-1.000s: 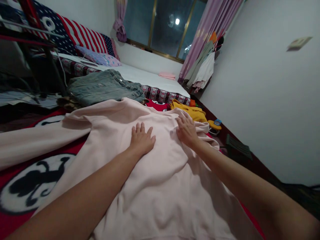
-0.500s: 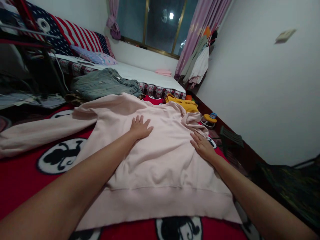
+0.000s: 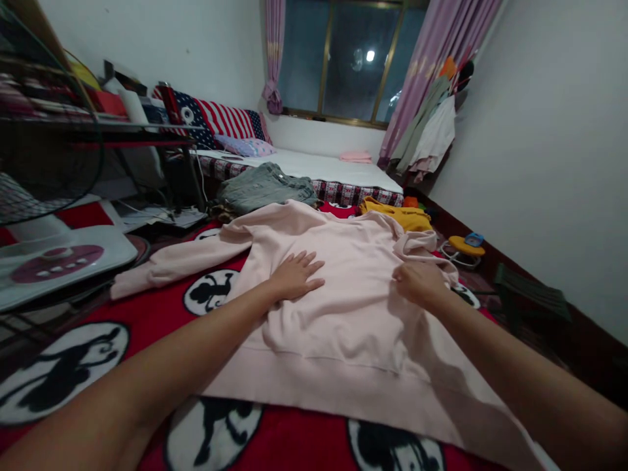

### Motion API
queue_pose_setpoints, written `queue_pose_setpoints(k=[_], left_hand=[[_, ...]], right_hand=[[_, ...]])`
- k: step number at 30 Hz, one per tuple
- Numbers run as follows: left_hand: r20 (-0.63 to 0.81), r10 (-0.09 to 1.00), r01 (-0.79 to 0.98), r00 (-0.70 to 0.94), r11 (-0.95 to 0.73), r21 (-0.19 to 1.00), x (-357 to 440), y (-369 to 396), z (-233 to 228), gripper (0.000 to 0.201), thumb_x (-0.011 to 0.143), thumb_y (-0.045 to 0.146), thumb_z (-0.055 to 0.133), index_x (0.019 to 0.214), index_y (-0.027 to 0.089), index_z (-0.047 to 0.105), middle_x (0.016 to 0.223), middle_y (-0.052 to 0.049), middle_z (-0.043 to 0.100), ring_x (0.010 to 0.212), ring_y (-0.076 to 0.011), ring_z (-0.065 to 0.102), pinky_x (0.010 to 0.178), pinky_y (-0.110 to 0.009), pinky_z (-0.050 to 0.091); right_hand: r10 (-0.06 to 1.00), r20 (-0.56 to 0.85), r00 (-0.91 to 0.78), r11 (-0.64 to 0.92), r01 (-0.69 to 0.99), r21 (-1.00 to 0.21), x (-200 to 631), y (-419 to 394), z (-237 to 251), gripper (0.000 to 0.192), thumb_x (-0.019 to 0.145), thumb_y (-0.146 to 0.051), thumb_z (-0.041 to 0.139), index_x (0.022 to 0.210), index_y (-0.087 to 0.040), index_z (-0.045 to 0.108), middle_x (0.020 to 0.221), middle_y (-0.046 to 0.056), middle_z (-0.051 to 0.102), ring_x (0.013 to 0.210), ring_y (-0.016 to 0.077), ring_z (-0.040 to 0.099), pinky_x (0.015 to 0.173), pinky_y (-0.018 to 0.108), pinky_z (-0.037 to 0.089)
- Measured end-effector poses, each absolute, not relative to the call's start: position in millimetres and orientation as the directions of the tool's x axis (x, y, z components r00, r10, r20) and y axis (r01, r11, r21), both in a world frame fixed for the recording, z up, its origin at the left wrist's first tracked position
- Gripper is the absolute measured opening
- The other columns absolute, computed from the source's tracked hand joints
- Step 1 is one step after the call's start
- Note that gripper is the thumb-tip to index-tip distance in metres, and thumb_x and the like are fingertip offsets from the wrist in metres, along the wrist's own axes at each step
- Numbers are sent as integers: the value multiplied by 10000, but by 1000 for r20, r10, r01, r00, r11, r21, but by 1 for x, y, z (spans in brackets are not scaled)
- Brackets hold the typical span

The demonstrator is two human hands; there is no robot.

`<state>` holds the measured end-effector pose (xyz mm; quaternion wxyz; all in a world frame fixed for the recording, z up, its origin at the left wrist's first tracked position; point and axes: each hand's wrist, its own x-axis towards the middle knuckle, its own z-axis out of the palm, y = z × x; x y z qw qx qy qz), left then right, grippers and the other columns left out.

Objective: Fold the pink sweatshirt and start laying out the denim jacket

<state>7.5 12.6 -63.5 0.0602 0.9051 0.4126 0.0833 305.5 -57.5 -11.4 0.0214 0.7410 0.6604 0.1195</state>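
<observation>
A pale pink sweatshirt (image 3: 343, 294) lies spread with its hem towards me; its left sleeve stretches out to the side and the right one is bunched near the shoulder. Resting flat on the left half of its body is my left hand (image 3: 297, 275), fingers spread. My right hand (image 3: 419, 284) is closed at the sweatshirt's right side, just below the bunched sleeve, with the fingers curled and the fingertips partly hidden. Under the garment is a red blanket (image 3: 289, 435) with black-and-white round figures.
Folded jeans (image 3: 267, 186) and a yellow garment (image 3: 397, 212) lie beyond the sweatshirt. A bed (image 3: 338, 167) stands under the window. At left is a cluttered desk (image 3: 132, 131); on the right, a yellow round stool (image 3: 466, 246) and a dark green folding stool (image 3: 532, 294).
My right hand has gone from lying flat to closed on the sweatshirt's right side. My left hand stays flat on the cloth. The view has swung left.
</observation>
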Motion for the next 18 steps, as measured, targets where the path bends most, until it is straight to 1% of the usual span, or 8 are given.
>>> queue_pose_setpoints(k=[3,6,8,10,12,14,16,18], left_hand=[[251,739,699,625,-673,242,8,11,-67,521,922,508,453,1366,245,528,1507,-86,409,1407,-267,337,1149,-442,258],[392,745,627,540,-667,403,5,11,-69,338,907,344,505,1156,189,673,1270,-89,635,1210,-199,557,1060,-330,405],[458,782,598,422,-620,508,1,14,-67,280,882,253,511,1079,168,691,1138,-79,690,1061,-177,629,975,-298,475],[532,799,604,282,-578,549,-8,18,-60,290,864,200,497,1089,159,675,1131,-76,684,1040,-173,627,963,-299,483],[608,781,664,144,-532,526,-26,25,-51,324,859,173,463,1121,152,652,1180,-81,658,1116,-178,585,1023,-304,438],[641,768,776,8,-409,480,-53,32,-40,352,860,177,440,1158,140,623,1215,-97,633,1183,-197,538,1072,-320,385],[599,792,885,-122,-187,427,-89,39,-31,390,863,232,459,1220,127,575,1256,-132,600,1224,-249,503,1081,-369,362],[489,848,938,-204,26,345,-128,45,-25,521,859,355,510,1316,106,488,1319,-193,547,1267,-332,461,1063,-452,360]], right_hand=[[956,286,-65,62,998,19,250,-44,-24,277,878,-269,518,1100,-229,679,1060,77,707,935,218,641,742,297,455],[885,440,-151,208,975,-82,223,-40,-53,232,908,-245,474,1013,-203,677,1036,83,690,959,218,595,795,302,452],[852,501,-153,260,954,-151,223,-39,-67,205,897,-215,483,972,-192,672,1038,87,676,985,227,572,847,322,448],[844,515,-152,318,914,-251,232,-36,-74,184,869,-193,512,968,-192,667,1045,72,673,985,218,571,880,326,444],[836,526,-153,363,874,-323,241,-34,-77,179,849,-172,524,958,-193,664,1047,60,678,986,210,577,908,330,436],[828,543,-144,377,859,-348,245,-32,-77,173,841,-162,522,939,-194,661,1043,58,682,985,209,582,916,333,434],[823,550,-140,368,869,-330,243,-31,-76,165,848,-164,515,918,-196,661,1020,63,684,970,213,584,904,335,438],[824,549,-138,349,888,-300,239,-32,-75,163,856,-162,508,900,-194,662,990,70,682,955,219,584,883,336,444]])
